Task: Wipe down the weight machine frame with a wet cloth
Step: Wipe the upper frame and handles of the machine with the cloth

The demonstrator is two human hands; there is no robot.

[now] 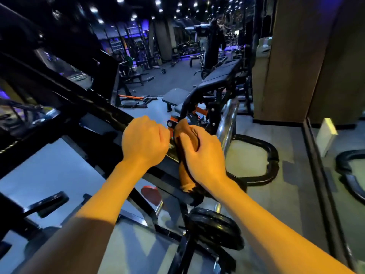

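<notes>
A black weight machine frame (83, 99) slants from the upper left down to the centre. My left hand (144, 139) is closed around the sloping black bar, fingers curled over it. Just to its right, my right hand (203, 157) presses a brown cloth (186, 175) against the same bar. The cloth is wrapped over the bar; one end sticks up by my fingertips and the other hangs below my wrist. Both forearms reach in from the bottom of the view.
A black weight plate (215, 228) sits low on the frame beneath my right arm. A padded bench (219, 76) and a chrome bar (227, 125) stand ahead. A curved black foot (262, 155) lies on the floor at right. A brown pillar (286, 56) and a mirror wall are at far right.
</notes>
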